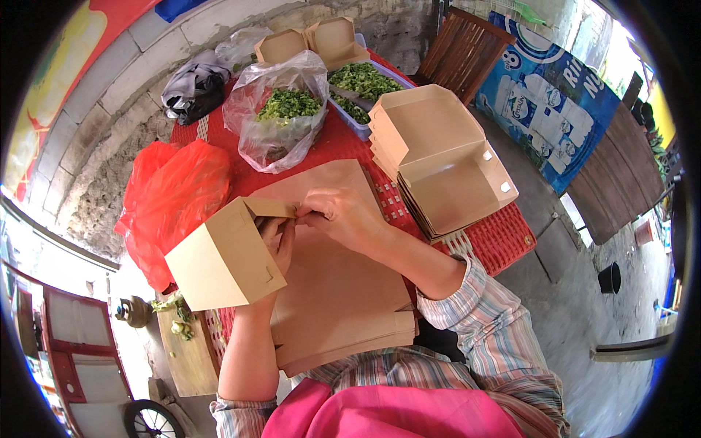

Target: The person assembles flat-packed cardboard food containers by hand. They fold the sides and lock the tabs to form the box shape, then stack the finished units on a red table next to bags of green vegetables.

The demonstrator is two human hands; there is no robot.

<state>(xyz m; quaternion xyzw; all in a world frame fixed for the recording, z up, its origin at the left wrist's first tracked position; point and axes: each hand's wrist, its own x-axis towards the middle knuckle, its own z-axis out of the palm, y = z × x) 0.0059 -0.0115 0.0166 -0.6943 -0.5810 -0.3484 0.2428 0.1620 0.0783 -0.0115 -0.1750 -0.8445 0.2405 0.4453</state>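
Note:
A partly folded brown cardboard food box (228,257) is tilted up on the left, its plain outer side toward me. My left hand (280,244) grips it from inside, with the fingers partly hidden behind the cardboard. At the box's upper right corner, my right hand (332,213) pinches the edge of a flap between thumb and fingers. Beneath both hands lies a stack of flat, unfolded cardboard blanks (342,310). To the right, a nested stack of folded boxes (454,182) stands with lids open.
On the red woven table (504,235) are a red plastic bag (175,197), a clear bag of chopped greens (281,109) and a tray of greens (365,82). Two open boxes (332,42) sit behind. A wooden board (191,358) with scraps is at the lower left.

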